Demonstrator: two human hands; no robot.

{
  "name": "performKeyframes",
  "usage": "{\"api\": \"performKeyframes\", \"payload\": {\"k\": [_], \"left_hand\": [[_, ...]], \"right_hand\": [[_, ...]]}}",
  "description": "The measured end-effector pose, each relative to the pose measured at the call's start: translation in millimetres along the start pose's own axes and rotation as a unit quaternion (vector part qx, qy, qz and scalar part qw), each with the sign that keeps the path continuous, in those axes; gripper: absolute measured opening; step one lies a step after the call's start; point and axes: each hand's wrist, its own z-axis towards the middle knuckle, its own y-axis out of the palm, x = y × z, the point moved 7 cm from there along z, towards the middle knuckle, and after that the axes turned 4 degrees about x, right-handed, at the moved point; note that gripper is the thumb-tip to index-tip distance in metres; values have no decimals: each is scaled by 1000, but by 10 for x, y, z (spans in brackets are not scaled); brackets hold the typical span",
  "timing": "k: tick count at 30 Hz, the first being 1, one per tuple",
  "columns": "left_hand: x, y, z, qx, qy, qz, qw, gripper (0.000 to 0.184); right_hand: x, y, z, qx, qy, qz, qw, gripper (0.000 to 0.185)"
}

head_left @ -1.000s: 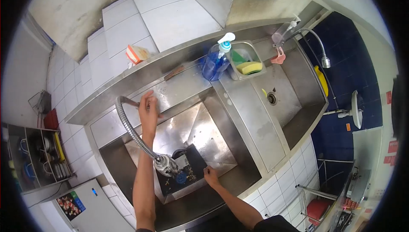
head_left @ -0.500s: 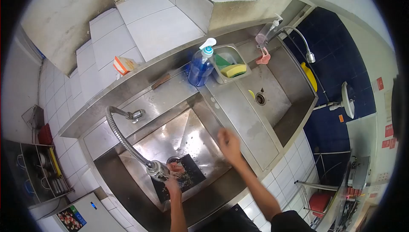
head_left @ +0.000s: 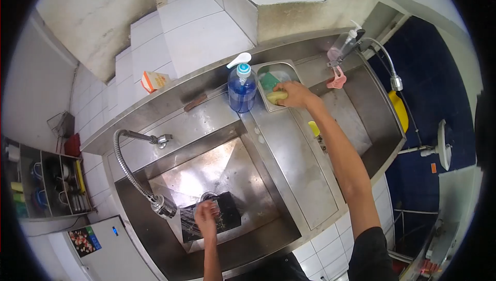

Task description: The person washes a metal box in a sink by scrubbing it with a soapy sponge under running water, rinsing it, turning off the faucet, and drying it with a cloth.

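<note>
Inside the left sink basin, a black square board (head_left: 227, 220) lies by the drain, wet and dotted with small bits. My left hand (head_left: 205, 218) is over this board with curled fingers; a small pale patch shows by the fingertips, too blurred to name. Water streams near it from the spray-head faucet (head_left: 164, 206). My right hand (head_left: 293, 95) reaches into a metal container (head_left: 260, 87) on the ledge, its fingers closed around a yellow sponge (head_left: 277, 97). A green scouring pad (head_left: 268, 81) sits in the same container, behind the sponge.
Beside the container stands a pump bottle of blue liquid (head_left: 242, 92). An orange-and-white box (head_left: 154, 81) rests on the tiled ledge. The right basin (head_left: 351, 121) has its own faucet (head_left: 395, 82), a clear pump bottle (head_left: 341, 47) and a pink item (head_left: 337, 78) nearby.
My right hand has moved from above the divider up to the container and taken hold of the sponge. My left hand has shifted slightly left, off the faucet's spray head. The camera view has shifted.
</note>
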Motion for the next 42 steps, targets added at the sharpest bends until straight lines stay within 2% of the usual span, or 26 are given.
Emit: {"api": "performKeyframes", "payload": {"k": [2, 4, 7, 9, 10, 11, 12, 13, 14, 16, 17, 18, 19, 20, 22, 24, 28, 29, 30, 31, 32, 34, 35, 38, 40, 42], "left_hand": [[228, 485, -27, -83, 48, 102, 990, 31], [565, 880, -18, -104, 88, 126, 983, 29], [1520, 1511, -6, -115, 233, 180, 949, 22], [2233, 1955, 60, -109, 382, 175, 901, 13], [2503, 2160, 173, -120, 422, 181, 880, 10], [2865, 2374, 220, -76, 581, 164, 793, 10], [3104, 2605, 320, -95, 607, 164, 772, 13], [3296, 2843, 408, -55, 678, 257, 686, 17], [3347, 3082, 644, -86, 712, 283, 637, 29], [3397, 3336, 663, -186, 615, 403, 651, 27], [3341, 3422, 733, -187, 614, 412, 647, 27], [3207, 3539, 866, -194, 591, 464, 630, 21], [3115, 3626, 969, -201, 568, 511, 612, 17], [3091, 3658, 1003, -206, 568, 515, 609, 17], [3109, 3651, 1043, -184, 574, 458, 653, 15], [3118, 3676, 1041, -184, 574, 455, 655, 15], [3165, 3647, 1017, -170, 565, 433, 681, 19], [3207, 3659, 964, -171, 565, 431, 683, 19], [3234, 3637, 953, -215, 404, 438, 774, 21], [3149, 3595, 975, -253, 230, 429, 836, 23], [3150, 3580, 1014, -255, 234, 425, 837, 23], [3289, 3636, 1020, -198, 457, 543, 676, 31], [3321, 3656, 1083, -197, 464, 539, 675, 31], [3173, 3746, 1352, -237, 405, 594, 653, 42], [3052, 3913, 1484, -343, 384, 515, 685, 54], [3014, 3991, 1454, -346, 373, 501, 700, 53]], "right_hand": [[14, 47, 81, -24, 2, -1, 1000, 43], [-2, 104, 130, -45, 1, 0, 999, 42], [82, 18, 47, 5, 34, 89, 995, 38], [43, -266, -166, 187, 17, 180, 966, 31], [-7, -403, -327, 267, 9, 212, 940, 27], [-128, -582, -547, 326, 18, 229, 917, 22], [-251, -640, -778, 319, 53, 299, 898, 20], [-347, -665, -994, 317, 89, 363, 872, 17], [-469, -563, -1231, 287, 101, 400, 864, 18], [-699, -153, -1714, 222, 144, 488, 832, 21], [-838, 180, -1967, 183, 177, 537, 804, 24], [-1039, 461, -2202, 173, 171, 524, 816, 27], [-1239, 807, -2427, 94, 234, 538, 804, 31], [-1413, 1216, -2602, -24, 243, 575, 781, 49], [-1752, 2126, -2973, -149, 314, 685, 640, 52], [-1861, 3098, -3309, -252, 413, 618, 619, 53], [-1914, 3880, -3473, -294, 432, 582, 623, 54], [-1962, 4000, -3455, -296, 427, 627, 580, 52], [-2009, 4098, -3419, -296, 419, 670, 537, 50], [-2005, 4205, -3417, -293, 419, 669, 539, 50], [-2040, 4289, -3432, -304, 400, 677, 538, 48], [-2081, 4182, -3269, -305, 376, 686, 543, 47], [-2095, 3962, -3139, -260, 327, 641, 644, 43], [-2245, 3730, -3000, -289, 306, 608, 673, 38], [-2414, 4237, -3163, -388, 392, 684, 477, 35], [-2383, 4313, -3114, -364, 376, 713, 466, 30]]}}
